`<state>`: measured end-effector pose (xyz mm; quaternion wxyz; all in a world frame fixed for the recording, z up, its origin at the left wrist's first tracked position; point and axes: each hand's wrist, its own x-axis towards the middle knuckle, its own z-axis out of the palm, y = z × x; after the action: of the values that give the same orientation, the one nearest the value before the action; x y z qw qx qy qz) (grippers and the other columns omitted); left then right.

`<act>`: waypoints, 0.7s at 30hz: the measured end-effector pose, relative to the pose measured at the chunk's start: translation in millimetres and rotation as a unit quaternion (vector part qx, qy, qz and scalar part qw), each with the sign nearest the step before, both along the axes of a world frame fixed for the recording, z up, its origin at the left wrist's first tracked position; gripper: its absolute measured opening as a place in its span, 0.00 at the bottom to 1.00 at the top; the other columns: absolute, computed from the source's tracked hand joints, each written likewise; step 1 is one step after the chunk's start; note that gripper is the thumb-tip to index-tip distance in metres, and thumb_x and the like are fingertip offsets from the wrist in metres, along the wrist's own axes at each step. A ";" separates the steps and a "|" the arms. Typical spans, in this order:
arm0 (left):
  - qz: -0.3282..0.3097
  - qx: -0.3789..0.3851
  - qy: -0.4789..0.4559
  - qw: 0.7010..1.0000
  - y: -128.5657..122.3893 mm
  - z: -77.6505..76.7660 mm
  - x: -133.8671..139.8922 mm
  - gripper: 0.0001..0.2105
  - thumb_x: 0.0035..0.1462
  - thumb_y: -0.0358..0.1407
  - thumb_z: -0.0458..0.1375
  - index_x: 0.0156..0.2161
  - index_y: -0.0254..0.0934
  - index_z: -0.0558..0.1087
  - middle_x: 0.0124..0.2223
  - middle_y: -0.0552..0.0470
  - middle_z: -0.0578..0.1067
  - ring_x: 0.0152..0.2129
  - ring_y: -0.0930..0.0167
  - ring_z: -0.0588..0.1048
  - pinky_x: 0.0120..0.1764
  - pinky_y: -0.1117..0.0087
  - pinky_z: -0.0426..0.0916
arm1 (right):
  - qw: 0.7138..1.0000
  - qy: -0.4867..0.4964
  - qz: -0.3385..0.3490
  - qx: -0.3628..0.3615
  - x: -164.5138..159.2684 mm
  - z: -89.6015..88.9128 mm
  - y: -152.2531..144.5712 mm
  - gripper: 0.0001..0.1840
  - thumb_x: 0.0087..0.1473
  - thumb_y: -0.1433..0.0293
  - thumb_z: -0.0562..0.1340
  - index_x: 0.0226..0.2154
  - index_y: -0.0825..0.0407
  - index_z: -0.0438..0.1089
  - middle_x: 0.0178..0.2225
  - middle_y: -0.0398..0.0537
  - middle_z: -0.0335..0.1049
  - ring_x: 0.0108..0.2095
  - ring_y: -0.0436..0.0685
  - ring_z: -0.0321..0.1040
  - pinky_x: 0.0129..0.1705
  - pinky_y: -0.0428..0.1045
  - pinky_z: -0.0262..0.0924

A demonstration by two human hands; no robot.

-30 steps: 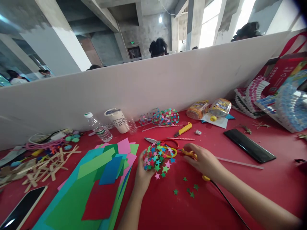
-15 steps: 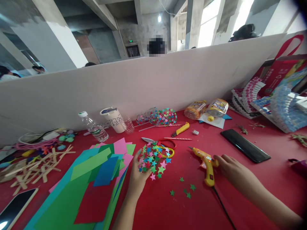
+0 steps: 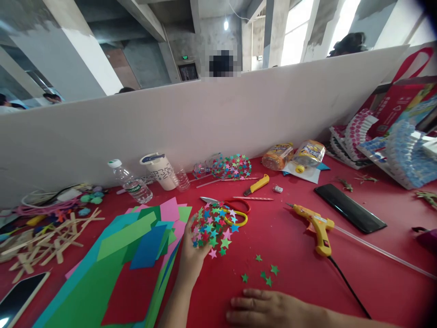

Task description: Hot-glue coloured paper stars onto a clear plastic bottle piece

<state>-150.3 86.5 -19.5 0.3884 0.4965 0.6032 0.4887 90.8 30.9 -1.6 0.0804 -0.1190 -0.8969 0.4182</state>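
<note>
My left hand [image 3: 194, 249] is wrapped round a rounded piece covered in coloured stars [image 3: 213, 228], tilted above the table; what lies under the stars is hidden. My right hand [image 3: 264, 310] lies low over the table with fingers stretched out and nothing visible in it. Just beyond its fingertips are several loose green stars [image 3: 274, 269]. Farther right rests a yellow glue gun [image 3: 319, 225] on its side, a long clear glue stick [image 3: 382, 253] sticking out of its back. Scissors [image 3: 243, 218] with red and yellow handles lie partly behind the star-covered piece.
Coloured paper sheets [image 3: 92, 278] are stacked at left, near wooden sticks [image 3: 56, 241] and a phone [image 3: 22, 296]. A yellow cutter [image 3: 256, 185], a water bottle [image 3: 131, 182], a white cup [image 3: 160, 171] and a black case [image 3: 350, 207] stand or lie farther back, before a white partition [image 3: 205, 118].
My right hand has left the glue gun and come down-left beside the green stars. The glue gun now lies farther right. My left hand and the star-covered piece have shifted slightly left.
</note>
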 end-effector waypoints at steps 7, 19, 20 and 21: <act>-0.006 -0.004 0.000 1.000 1.9 0.5 -3.2 0.36 0.48 0.37 0.63 0.61 0.47 0.54 0.63 0.45 0.61 0.59 0.59 0.63 0.53 0.61 0.66 | 0.980 -0.031 -0.168 0.106 25.2 -2.2 46.7 0.33 0.59 0.58 0.58 0.63 0.50 0.54 0.65 0.56 0.52 0.65 0.63 0.48 0.65 0.57 0.46; -0.083 0.009 -0.034 0.996 -6.3 6.6 16.4 0.37 0.46 0.45 0.65 0.60 0.43 0.56 0.58 0.42 0.69 0.54 0.58 0.70 0.53 0.62 0.67 | 0.766 -0.253 -0.548 0.221 86.9 23.3 184.8 0.17 0.60 0.64 0.60 0.51 0.53 0.65 0.51 0.51 0.67 0.45 0.58 0.69 0.45 0.58 0.67; -0.090 -0.002 -0.029 0.995 -6.6 7.3 14.2 0.37 0.46 0.44 0.66 0.60 0.43 0.56 0.59 0.42 0.69 0.55 0.58 0.69 0.54 0.61 0.66 | 0.765 -0.263 -0.549 0.213 86.9 23.5 190.6 0.18 0.60 0.64 0.60 0.51 0.53 0.65 0.51 0.52 0.67 0.45 0.58 0.69 0.45 0.58 0.67; -0.096 -0.014 -0.022 0.995 -6.6 7.7 11.3 0.37 0.46 0.42 0.66 0.60 0.43 0.56 0.60 0.42 0.68 0.56 0.57 0.68 0.55 0.61 0.65 | 0.765 -0.269 -0.549 0.204 85.9 23.6 194.2 0.18 0.60 0.64 0.60 0.51 0.53 0.65 0.51 0.52 0.67 0.45 0.58 0.69 0.45 0.58 0.67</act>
<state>-139.0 79.9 -11.8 0.4538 0.5354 0.5511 0.4513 176.7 225.1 22.1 0.0744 -0.6791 -0.7277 0.0607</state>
